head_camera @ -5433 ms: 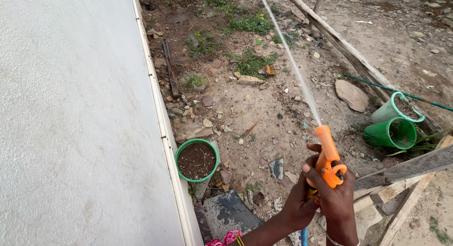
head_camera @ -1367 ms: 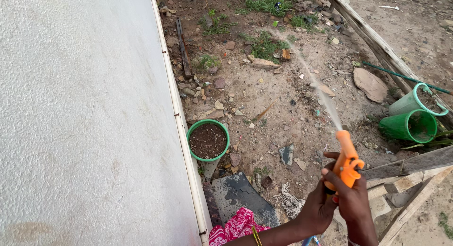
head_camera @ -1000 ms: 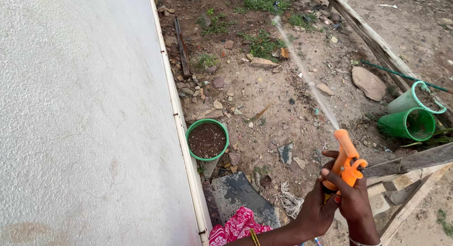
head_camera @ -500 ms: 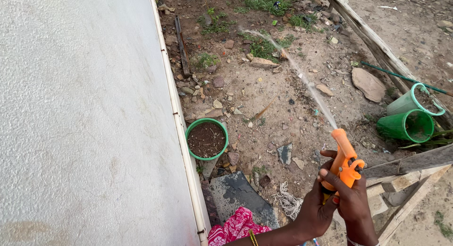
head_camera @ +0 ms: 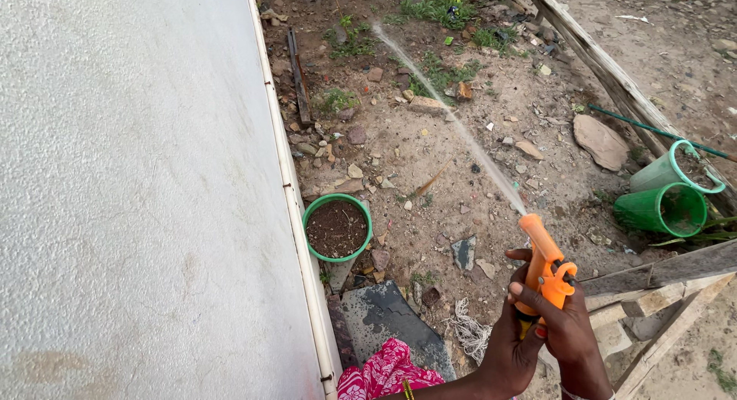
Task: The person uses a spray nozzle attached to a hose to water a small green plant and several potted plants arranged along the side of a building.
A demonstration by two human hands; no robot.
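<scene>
Hands first: my left hand [head_camera: 508, 346] and right hand [head_camera: 566, 335] are both clamped on the orange nozzle [head_camera: 542, 263]. Water [head_camera: 449, 116] shoots far left over the dirt, past the green pot [head_camera: 336, 228].

I am standing in a rough backyard garden beside a building: a white textured wall [head_camera: 130, 193] runs along my left, and the ground [head_camera: 453, 162] is bare dirt strewn with stones, rubble and patches of weeds [head_camera: 437, 70]. A green pot of soil [head_camera: 337, 227] sits at the wall's foot, 2 green buckets [head_camera: 664, 196] lie tipped by weathered wooden planks [head_camera: 606, 70], and water sprays across the earth.
</scene>
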